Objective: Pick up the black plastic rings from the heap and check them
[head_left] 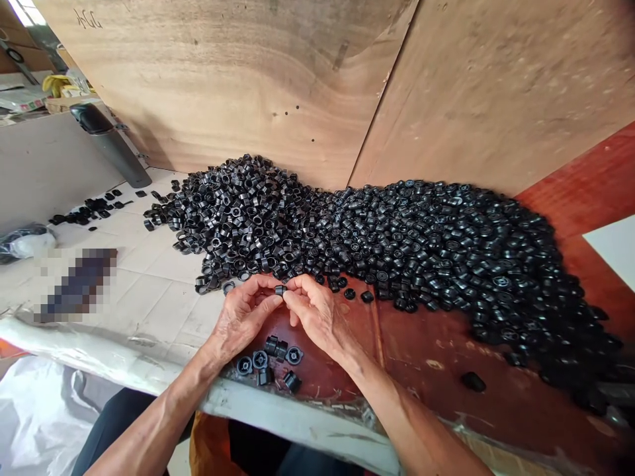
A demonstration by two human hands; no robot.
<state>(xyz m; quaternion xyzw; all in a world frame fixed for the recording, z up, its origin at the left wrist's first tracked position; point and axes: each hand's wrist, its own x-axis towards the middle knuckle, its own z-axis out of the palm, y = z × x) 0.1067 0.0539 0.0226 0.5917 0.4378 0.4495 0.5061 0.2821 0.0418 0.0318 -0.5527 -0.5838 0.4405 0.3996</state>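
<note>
Between the fingertips of both hands is a small black plastic cap (pixel 280 290). My left hand (pixel 244 311) pinches it from the left, thumb and forefinger closed. From the other side my right hand (pixel 313 309) grips it the same way. Below the hands, near the table's front edge, lies a small group of black caps (pixel 260 359), some showing a ribbed round inside. Behind the hands rises a pile of open black rings (pixel 238 211). It runs into a wide heap of glossy black round parts (pixel 436 244) on the right.
A plywood board (pixel 238 79) stands behind the heaps. At the left are a dark cylindrical bottle (pixel 116 149), scattered black pieces (pixel 92 210) and a clear plastic bag (pixel 30 243). A single black part (pixel 473 381) lies on the red-brown tabletop (pixel 421 344).
</note>
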